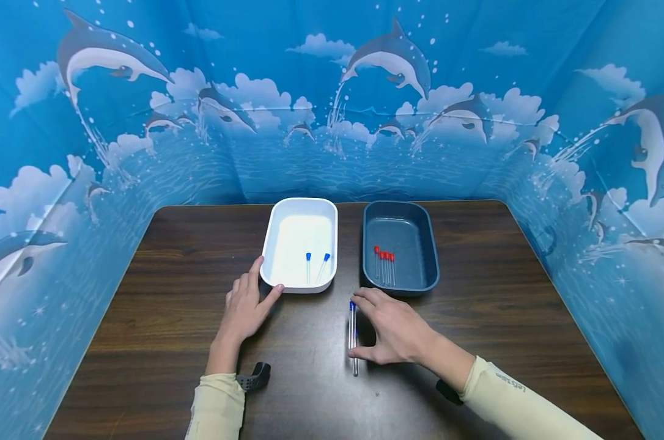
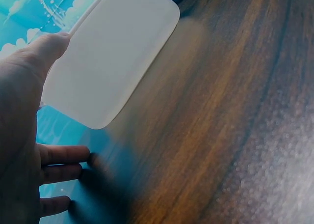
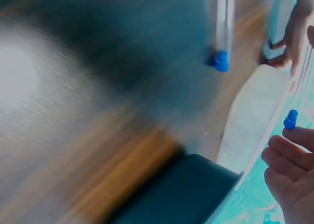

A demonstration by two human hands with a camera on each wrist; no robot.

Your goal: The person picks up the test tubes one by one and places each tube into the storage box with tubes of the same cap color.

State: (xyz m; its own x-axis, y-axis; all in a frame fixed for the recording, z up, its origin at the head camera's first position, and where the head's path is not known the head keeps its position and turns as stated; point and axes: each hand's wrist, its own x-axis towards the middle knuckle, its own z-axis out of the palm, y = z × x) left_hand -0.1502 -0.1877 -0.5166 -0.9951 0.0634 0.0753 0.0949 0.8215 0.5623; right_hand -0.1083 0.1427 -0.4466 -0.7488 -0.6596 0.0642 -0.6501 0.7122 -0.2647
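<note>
My right hand [image 1: 395, 330] holds a blue-capped test tube [image 3: 300, 81] lengthwise between thumb and fingertips, in front of the dark tray. A second blue-capped test tube [image 3: 222, 61] lies on the table beneath that hand; from the head camera the two tubes nearly overlap. My left hand [image 1: 246, 304] touches the near left corner of the white tray [image 1: 300, 288], index finger at its side and thumb at its front. Its other fingers stretch out beside the tray in the left wrist view. Inside the white tray lie two blue-capped tubes [image 1: 308, 267].
The dark blue-grey tray [image 1: 435, 269] stands right of the white one, with several red-capped tubes [image 1: 384, 269] in it. Both trays sit near the back of the brown wooden table [image 1: 161, 330]. A dolphin-print curtain [image 1: 288, 153] surrounds the table's back and sides.
</note>
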